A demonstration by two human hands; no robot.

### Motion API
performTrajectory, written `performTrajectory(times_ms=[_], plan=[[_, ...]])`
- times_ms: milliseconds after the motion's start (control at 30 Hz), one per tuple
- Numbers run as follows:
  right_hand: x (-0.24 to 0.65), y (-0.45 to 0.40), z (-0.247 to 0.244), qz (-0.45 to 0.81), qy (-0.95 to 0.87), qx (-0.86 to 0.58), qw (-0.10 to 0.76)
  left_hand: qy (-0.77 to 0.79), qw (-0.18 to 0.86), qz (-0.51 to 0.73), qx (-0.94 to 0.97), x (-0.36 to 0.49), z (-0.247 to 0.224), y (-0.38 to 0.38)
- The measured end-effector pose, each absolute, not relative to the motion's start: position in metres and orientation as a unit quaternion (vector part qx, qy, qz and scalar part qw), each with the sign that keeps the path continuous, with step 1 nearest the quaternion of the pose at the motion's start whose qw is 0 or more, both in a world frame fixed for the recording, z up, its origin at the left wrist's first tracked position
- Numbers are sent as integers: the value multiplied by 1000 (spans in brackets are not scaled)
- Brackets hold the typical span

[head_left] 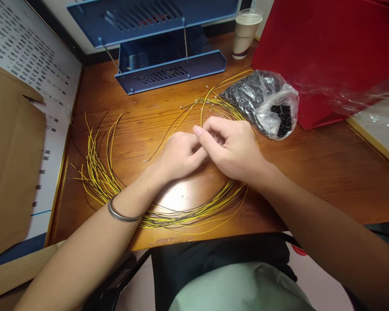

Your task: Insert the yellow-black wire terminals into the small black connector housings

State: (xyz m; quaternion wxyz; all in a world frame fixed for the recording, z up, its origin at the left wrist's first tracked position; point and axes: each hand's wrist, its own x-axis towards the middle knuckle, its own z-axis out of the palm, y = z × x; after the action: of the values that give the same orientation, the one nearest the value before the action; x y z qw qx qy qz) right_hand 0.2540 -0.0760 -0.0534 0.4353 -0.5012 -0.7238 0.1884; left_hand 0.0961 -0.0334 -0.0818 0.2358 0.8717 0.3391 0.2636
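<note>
My left hand and my right hand meet above the table, their fingers closed together. A yellow wire runs down into the pinch of my right thumb and forefinger. My left fingertips are tucked behind the right hand, so what they grip is hidden. Around and under my wrists curves a loose bundle of yellow and black wires on the wooden table. Its frayed-out ends fan out at the left. Small metallic tips show on the wire ends beyond my hands.
A clear plastic bag of small black pieces lies beyond my right hand. Behind stand a blue rack, a paper cup and a large red box. A cardboard piece leans at the left.
</note>
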Motion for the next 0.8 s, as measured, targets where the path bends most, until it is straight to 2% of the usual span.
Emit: performTrajectory(times_ms=[800], plan=[[254, -77, -52, 194, -721, -506, 431, 343, 246, 265, 867, 97, -82, -36]])
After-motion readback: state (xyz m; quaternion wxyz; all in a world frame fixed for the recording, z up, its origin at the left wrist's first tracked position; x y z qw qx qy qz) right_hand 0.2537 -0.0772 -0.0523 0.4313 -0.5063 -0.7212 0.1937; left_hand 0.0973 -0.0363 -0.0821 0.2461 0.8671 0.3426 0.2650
